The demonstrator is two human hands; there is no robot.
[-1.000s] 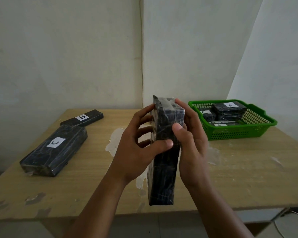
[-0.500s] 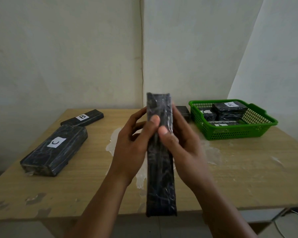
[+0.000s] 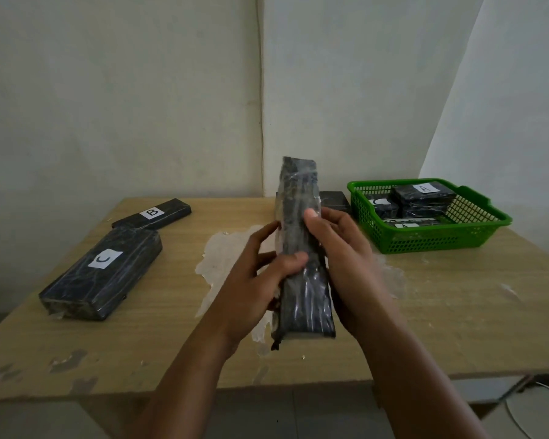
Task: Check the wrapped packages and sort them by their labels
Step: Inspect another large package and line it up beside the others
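A long black package wrapped in clear film point(image 3: 301, 264) is held on edge above the middle of the wooden table point(image 3: 441, 312); no label shows on it. My left hand point(image 3: 254, 280) grips its left side with the thumb across the front. My right hand point(image 3: 346, 258) grips the right side, thumb on top. On the left lie a large package labelled C point(image 3: 102, 270) and a slim one labelled B point(image 3: 152, 213). A green basket point(image 3: 431, 239) at the back right holds several black packages, one labelled A point(image 3: 422, 193).
Another small black package point(image 3: 335, 199) lies just left of the basket, behind the held one. White patches of worn surface point(image 3: 225, 258) mark the table's middle. Walls stand close behind the table. White cables point(image 3: 526, 416) lie on the floor at the lower right.
The held package has turned and tipped, its near end now lower and closer to the table. My left thumb has slid down across its front; both hands have kept hold.
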